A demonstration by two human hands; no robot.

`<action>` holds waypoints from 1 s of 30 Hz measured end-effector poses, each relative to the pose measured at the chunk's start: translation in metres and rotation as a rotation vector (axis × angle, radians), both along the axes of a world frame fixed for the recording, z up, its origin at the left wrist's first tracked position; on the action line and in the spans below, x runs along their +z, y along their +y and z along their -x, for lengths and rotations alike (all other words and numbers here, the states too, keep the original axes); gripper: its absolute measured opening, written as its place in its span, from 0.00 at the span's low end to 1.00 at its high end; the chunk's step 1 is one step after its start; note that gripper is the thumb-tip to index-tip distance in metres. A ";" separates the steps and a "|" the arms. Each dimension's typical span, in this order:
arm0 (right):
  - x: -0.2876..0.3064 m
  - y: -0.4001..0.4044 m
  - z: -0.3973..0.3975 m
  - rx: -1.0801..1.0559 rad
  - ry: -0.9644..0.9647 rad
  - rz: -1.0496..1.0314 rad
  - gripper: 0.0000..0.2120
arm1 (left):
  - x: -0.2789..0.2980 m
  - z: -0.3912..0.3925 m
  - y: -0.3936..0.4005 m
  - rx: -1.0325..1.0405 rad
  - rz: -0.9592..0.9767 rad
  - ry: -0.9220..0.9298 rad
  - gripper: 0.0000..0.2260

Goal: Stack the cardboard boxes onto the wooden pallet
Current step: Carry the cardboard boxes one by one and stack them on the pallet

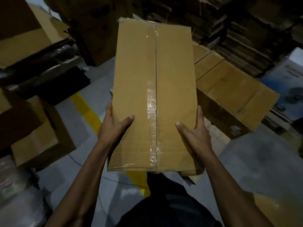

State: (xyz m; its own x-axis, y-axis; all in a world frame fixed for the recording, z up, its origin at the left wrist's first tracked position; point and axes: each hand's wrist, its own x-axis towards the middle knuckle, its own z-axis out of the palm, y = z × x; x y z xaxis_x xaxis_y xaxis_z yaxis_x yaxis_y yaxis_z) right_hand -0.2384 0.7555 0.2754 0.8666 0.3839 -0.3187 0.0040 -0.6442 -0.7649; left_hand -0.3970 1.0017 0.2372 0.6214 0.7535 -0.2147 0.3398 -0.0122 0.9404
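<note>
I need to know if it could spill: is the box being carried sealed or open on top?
Sealed: the box shows both top flaps meeting at the centre seam under clear tape.

Taped cardboard box point(154, 95): long, tan, flaps shut, centre seam running away from viewer, clear tape along seam, wrinkled near close end. Held in air above floor, long axis pointing forward, near end lower. Box on floor point(229, 95) just right of it: tan, top flaps shut, angled, partly hidden behind held box. Wooden pallet not identifiable.
</note>
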 end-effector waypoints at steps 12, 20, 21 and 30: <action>-0.018 0.238 -0.120 0.006 0.008 -0.029 0.49 | -0.004 -0.120 0.236 -0.002 -0.034 0.045 0.45; -0.002 0.357 -0.168 -0.084 0.010 0.019 0.50 | 0.004 -0.185 0.362 -0.048 -0.041 0.060 0.40; -0.003 0.369 -0.170 -0.096 0.013 0.022 0.51 | 0.003 -0.193 0.375 -0.070 -0.049 0.065 0.40; -0.016 0.489 -0.161 -0.399 0.037 0.032 0.49 | -0.010 -0.263 0.518 -0.358 0.019 0.087 0.40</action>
